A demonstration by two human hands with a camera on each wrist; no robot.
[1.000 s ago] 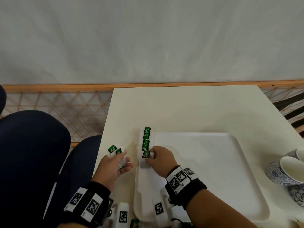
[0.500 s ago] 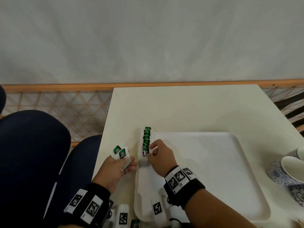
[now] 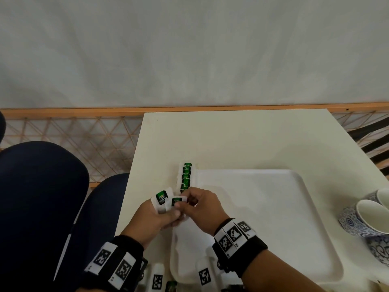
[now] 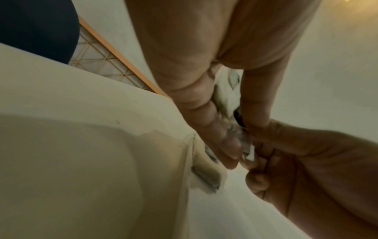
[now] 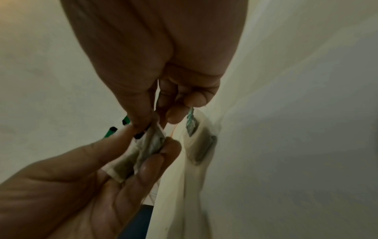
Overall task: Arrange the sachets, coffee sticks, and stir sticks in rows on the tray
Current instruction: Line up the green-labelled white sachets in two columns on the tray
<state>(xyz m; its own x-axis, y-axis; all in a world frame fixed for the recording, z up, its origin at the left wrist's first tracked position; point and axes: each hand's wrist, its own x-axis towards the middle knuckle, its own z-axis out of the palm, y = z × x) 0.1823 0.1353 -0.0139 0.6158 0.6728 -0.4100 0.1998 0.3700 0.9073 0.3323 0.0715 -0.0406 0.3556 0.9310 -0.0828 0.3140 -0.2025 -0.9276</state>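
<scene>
A row of green-and-white sachets (image 3: 186,177) lies along the left rim of the white tray (image 3: 273,207). My left hand (image 3: 160,216) holds two more sachets (image 3: 162,198) upright just left of the tray. My right hand (image 3: 195,205) has come up against it and pinches the nearer sachet (image 3: 176,201) at its top. In the right wrist view the thumb and forefinger of my right hand (image 5: 151,122) close on the sachet (image 5: 152,142) that the left fingers (image 5: 143,169) still hold. The left wrist view shows the same pinch on a sachet (image 4: 244,145).
The tray sits on a cream table (image 3: 242,140). Blue-patterned cups (image 3: 366,218) stand at the tray's right edge. Another green sachet (image 3: 171,286) lies at the bottom edge of the head view. A dark blue chair (image 3: 37,197) is left of the table.
My right hand left the end of the sachet row and moved left and back to my left hand, where it now pinches one of the held sachets. The left hand shifted right toward the tray.
</scene>
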